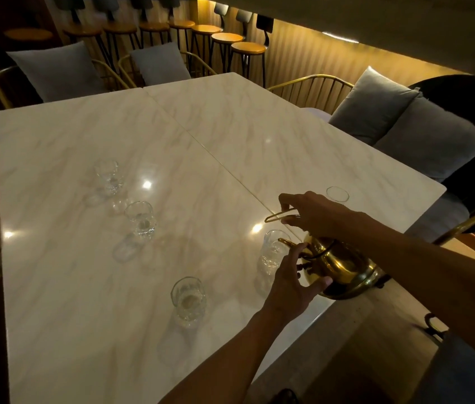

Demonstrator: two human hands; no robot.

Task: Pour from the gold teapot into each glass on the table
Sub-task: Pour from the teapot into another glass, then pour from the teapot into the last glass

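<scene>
The gold teapot (344, 269) is tilted over the table's right side, its spout over a clear glass (272, 252). My right hand (315, 214) grips the teapot's thin wire handle from above. My left hand (294, 281) presses on the teapot's lid and body from the left. Another glass (188, 301) stands nearer to me with some liquid in it. Two more glasses (140, 218) (108, 177) stand in a row to the left. One further glass (337, 195) shows behind my right hand, mostly hidden.
The white marble table (114, 287) is made of two tops with a seam running diagonally. Gold wire chairs with grey cushions (376, 109) stand on the right and far side. Bar stools (224, 39) line the back counter.
</scene>
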